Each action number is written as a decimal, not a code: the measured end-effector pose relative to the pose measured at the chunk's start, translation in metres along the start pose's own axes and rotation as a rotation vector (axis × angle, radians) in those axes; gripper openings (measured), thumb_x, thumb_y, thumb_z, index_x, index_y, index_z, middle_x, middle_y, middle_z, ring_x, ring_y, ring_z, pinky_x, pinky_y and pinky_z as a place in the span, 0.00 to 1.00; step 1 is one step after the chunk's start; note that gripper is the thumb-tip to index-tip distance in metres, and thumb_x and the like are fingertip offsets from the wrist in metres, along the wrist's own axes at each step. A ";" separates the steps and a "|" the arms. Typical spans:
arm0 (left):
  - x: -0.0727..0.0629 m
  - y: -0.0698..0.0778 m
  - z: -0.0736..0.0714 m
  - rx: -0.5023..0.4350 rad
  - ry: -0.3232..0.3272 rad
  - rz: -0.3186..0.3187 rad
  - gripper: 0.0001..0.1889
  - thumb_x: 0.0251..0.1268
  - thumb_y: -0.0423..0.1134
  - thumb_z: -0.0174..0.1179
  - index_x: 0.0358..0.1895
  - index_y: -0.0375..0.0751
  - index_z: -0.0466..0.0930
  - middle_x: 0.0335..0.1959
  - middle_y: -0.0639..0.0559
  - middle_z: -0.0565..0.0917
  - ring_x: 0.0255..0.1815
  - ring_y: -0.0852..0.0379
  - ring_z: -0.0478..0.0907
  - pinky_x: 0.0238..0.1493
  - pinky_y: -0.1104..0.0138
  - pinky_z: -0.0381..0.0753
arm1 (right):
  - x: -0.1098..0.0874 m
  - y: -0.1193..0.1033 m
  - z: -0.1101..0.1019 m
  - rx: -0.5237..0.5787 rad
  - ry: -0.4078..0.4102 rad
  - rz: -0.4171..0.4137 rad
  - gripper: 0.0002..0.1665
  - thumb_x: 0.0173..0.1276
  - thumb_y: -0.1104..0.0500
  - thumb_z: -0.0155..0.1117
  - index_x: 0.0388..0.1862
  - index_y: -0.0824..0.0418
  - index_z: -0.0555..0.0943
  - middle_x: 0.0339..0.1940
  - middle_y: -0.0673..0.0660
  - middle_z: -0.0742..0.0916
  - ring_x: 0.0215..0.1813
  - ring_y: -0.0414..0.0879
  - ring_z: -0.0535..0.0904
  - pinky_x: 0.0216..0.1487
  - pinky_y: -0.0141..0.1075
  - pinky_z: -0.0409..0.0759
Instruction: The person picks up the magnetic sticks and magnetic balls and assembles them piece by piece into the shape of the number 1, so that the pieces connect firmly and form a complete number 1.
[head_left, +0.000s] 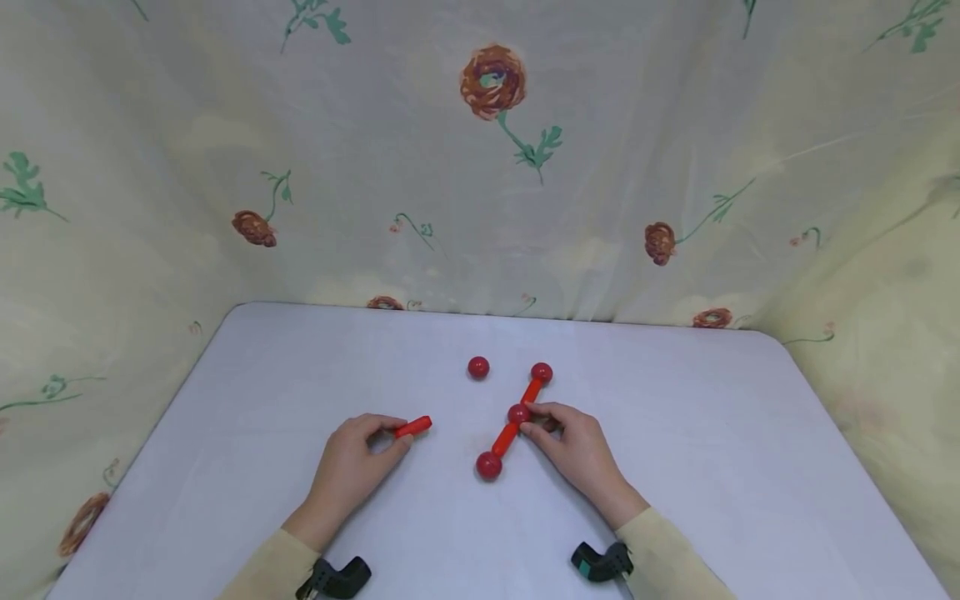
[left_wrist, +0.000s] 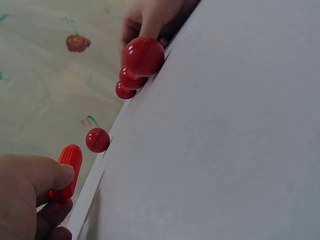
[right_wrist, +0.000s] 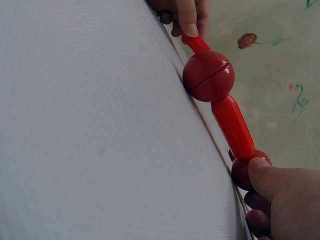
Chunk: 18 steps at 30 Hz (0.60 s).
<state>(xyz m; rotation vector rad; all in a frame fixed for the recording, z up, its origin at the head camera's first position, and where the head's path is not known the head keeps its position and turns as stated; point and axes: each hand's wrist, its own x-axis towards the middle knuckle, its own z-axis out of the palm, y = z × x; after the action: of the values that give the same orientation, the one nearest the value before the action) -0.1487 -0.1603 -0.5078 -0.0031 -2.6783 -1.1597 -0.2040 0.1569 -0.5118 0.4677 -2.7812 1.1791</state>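
Observation:
Between thumb and fingers, my left hand (head_left: pixel 352 458) pinches a short red ribbed rod (head_left: pixel 414 427), held tilted in the left wrist view. My right hand (head_left: pixel 573 446) grips the middle red ball (head_left: pixel 518 414) of a joined piece. That piece runs in a slanting line: a near ball (head_left: pixel 489 466), a red rod (head_left: pixel 505 439), the middle ball, another rod (head_left: pixel 532 390) and a far ball (head_left: pixel 542 372). In the right wrist view, the ribbed rod (right_wrist: pixel 233 127) meets the gripped ball (right_wrist: pixel 245 172) under my thumb.
A loose red ball (head_left: pixel 478 367) lies on the white table (head_left: pixel 300 358), left of the joined piece's far end. Flower-patterned cloth (head_left: pixel 360 167) hangs behind the table and at both sides. Black wrist devices (head_left: pixel 341 578) sit at both sleeves.

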 end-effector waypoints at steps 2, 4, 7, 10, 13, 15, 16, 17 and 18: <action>-0.002 0.001 0.000 -0.016 -0.003 -0.011 0.10 0.57 0.43 0.72 0.43 0.51 0.87 0.37 0.59 0.83 0.37 0.59 0.75 0.39 0.61 0.75 | 0.000 0.000 0.000 -0.001 0.000 0.005 0.21 0.64 0.51 0.73 0.56 0.48 0.84 0.37 0.40 0.85 0.36 0.38 0.78 0.38 0.32 0.80; -0.004 0.003 0.000 -0.031 0.001 -0.021 0.09 0.57 0.42 0.71 0.42 0.51 0.87 0.36 0.60 0.82 0.36 0.59 0.74 0.38 0.61 0.75 | 0.000 0.000 0.000 0.000 0.000 0.007 0.21 0.64 0.51 0.73 0.56 0.48 0.84 0.37 0.40 0.85 0.37 0.38 0.78 0.38 0.32 0.80; -0.006 0.005 0.002 -0.060 0.008 -0.028 0.08 0.57 0.41 0.71 0.40 0.52 0.87 0.35 0.62 0.82 0.36 0.59 0.74 0.38 0.62 0.74 | 0.001 0.000 0.000 -0.002 0.000 0.010 0.21 0.64 0.51 0.73 0.56 0.48 0.84 0.38 0.40 0.85 0.37 0.39 0.78 0.38 0.32 0.80; -0.010 0.010 0.004 -0.089 0.003 -0.031 0.07 0.57 0.40 0.71 0.39 0.53 0.86 0.34 0.63 0.81 0.35 0.60 0.74 0.36 0.62 0.75 | 0.001 0.001 0.000 -0.011 0.004 0.005 0.21 0.64 0.51 0.73 0.56 0.48 0.84 0.38 0.40 0.85 0.37 0.39 0.77 0.38 0.32 0.80; -0.015 0.015 0.007 -0.106 -0.006 -0.024 0.06 0.57 0.40 0.70 0.37 0.55 0.85 0.33 0.65 0.81 0.34 0.60 0.74 0.35 0.63 0.75 | 0.002 0.002 0.000 -0.020 0.008 -0.003 0.20 0.64 0.51 0.73 0.55 0.49 0.85 0.38 0.40 0.85 0.36 0.38 0.77 0.38 0.32 0.80; -0.019 0.018 0.008 -0.113 -0.011 -0.021 0.06 0.57 0.40 0.70 0.36 0.57 0.85 0.33 0.67 0.80 0.34 0.60 0.74 0.35 0.64 0.74 | 0.002 0.002 -0.001 -0.021 0.006 -0.005 0.20 0.64 0.50 0.73 0.55 0.49 0.85 0.39 0.40 0.86 0.36 0.38 0.77 0.38 0.33 0.80; -0.020 0.019 0.008 -0.115 -0.010 -0.017 0.07 0.57 0.40 0.70 0.36 0.58 0.84 0.32 0.67 0.80 0.33 0.60 0.74 0.34 0.64 0.74 | 0.003 0.001 -0.001 -0.020 0.004 -0.003 0.20 0.64 0.50 0.73 0.55 0.49 0.85 0.39 0.40 0.86 0.36 0.38 0.78 0.38 0.33 0.80; -0.021 0.019 0.009 -0.117 -0.012 -0.014 0.07 0.56 0.40 0.70 0.35 0.59 0.84 0.32 0.68 0.80 0.33 0.60 0.74 0.34 0.65 0.74 | 0.003 0.001 -0.001 -0.019 0.003 -0.003 0.20 0.64 0.50 0.73 0.55 0.49 0.85 0.38 0.40 0.86 0.36 0.38 0.78 0.38 0.32 0.80; -0.022 0.020 0.009 -0.120 -0.015 -0.012 0.07 0.56 0.40 0.70 0.35 0.59 0.84 0.32 0.68 0.80 0.33 0.61 0.73 0.34 0.65 0.74 | 0.003 0.001 -0.001 -0.018 0.002 -0.001 0.20 0.64 0.50 0.72 0.55 0.49 0.85 0.38 0.40 0.86 0.36 0.38 0.78 0.38 0.32 0.80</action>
<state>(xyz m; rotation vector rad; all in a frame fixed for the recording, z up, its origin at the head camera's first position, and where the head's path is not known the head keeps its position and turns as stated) -0.1270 -0.1380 -0.5039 -0.0146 -2.6209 -1.3269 -0.2073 0.1579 -0.5112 0.4666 -2.7868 1.1531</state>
